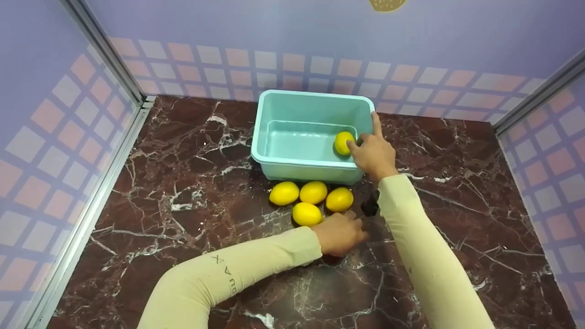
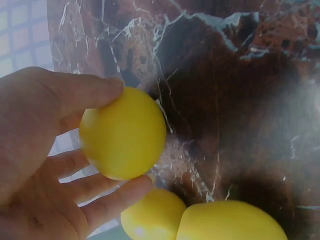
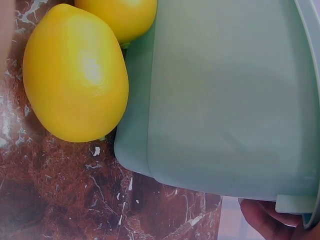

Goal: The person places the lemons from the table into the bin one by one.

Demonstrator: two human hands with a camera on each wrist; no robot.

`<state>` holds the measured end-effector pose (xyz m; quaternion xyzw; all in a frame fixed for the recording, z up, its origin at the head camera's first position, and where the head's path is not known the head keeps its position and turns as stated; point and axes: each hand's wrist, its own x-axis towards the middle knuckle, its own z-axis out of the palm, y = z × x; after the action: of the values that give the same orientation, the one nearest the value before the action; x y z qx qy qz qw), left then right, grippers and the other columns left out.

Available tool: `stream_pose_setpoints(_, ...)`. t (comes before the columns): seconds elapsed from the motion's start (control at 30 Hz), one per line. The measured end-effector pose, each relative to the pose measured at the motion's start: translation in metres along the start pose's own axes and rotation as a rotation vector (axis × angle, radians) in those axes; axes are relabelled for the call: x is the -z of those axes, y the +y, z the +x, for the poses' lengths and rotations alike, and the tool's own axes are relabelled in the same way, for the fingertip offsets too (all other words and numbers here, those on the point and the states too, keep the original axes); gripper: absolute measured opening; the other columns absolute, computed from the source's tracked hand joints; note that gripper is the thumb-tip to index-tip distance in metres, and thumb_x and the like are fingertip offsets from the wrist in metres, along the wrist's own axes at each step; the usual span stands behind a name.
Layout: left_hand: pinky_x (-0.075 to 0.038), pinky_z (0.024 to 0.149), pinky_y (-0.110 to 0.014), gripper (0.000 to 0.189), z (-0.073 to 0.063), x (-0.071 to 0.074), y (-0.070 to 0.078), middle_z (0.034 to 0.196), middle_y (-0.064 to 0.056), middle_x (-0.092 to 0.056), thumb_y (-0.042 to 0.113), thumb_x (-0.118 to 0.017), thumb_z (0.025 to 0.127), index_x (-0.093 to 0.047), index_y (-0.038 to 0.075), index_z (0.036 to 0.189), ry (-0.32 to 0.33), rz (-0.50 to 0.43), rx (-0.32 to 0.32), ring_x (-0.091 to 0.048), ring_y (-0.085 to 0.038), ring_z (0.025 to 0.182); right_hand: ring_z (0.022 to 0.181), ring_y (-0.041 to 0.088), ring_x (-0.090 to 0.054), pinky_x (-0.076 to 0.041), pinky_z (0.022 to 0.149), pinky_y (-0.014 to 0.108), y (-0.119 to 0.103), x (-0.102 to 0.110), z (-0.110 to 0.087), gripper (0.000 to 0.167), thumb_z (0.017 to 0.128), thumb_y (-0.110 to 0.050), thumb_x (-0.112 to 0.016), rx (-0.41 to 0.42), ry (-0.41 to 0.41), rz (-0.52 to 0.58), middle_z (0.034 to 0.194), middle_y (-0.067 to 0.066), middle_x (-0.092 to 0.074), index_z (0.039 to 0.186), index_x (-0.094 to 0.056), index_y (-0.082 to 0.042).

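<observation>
A light teal plastic bin (image 1: 311,170) stands against the back wall with one lemon (image 1: 343,142) inside at its right. My right hand (image 1: 375,155) grips the bin's right rim; its curled fingers (image 3: 265,220) show outside the wall in the right wrist view, and the thumb overlaps the inner lemon's edge in the head view. Just in front of the bin, my left hand (image 1: 340,234) holds a lemon (image 2: 122,135) between thumb and fingers, hidden from the head view. Several more lemons (image 1: 306,214) lie clustered by the bin's front wall.
Everything stands on a dark red marbled tabletop (image 1: 183,256). Tiled-pattern panels enclose it at the back (image 1: 283,64) and both sides. A small black object (image 1: 370,204) lies beside the right sleeve, partly covered.
</observation>
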<state>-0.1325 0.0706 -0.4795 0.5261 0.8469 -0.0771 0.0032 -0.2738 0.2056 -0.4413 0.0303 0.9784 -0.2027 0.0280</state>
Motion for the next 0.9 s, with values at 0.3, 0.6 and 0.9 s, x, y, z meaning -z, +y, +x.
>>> stream_pose_setpoints(0.3,-0.056,0.065,-0.034,0.022,-0.002,0.0,-0.002,0.106,0.0,-0.065,0.027,-0.063,0.087,-0.067,0.025,0.109,-0.035,-0.042,0.004,-0.061,-0.018,0.095,0.092,0.037,-0.06,-0.047,0.084,0.052,0.0,0.0,-0.001,0.046,0.094,-0.048,-0.049,-0.004,0.001,-0.001,0.164,-0.006,0.006,0.103,-0.067,-0.007)
stream_pose_setpoints(0.6,-0.057,0.064,-0.037,0.025,-0.01,0.004,-0.006,0.11,-0.001,-0.061,0.025,-0.064,0.087,-0.066,0.025,0.112,-0.036,-0.109,-0.001,-0.062,-0.019,0.096,0.093,0.037,-0.06,-0.046,0.084,0.052,-0.001,0.0,-0.001,0.046,0.094,-0.048,-0.049,-0.008,-0.002,0.003,0.164,-0.007,0.007,0.103,-0.067,-0.007)
stream_pose_setpoints(0.9,-0.056,0.061,-0.037,0.023,-0.016,0.011,-0.01,0.116,-0.002,-0.06,0.028,-0.064,0.086,-0.066,0.025,0.109,-0.027,-0.098,0.004,-0.062,-0.02,0.096,0.094,0.038,-0.06,-0.046,0.086,0.053,0.001,-0.001,0.0,0.046,0.094,-0.048,-0.049,-0.007,0.006,0.002,0.164,-0.007,0.006,0.102,-0.068,-0.007)
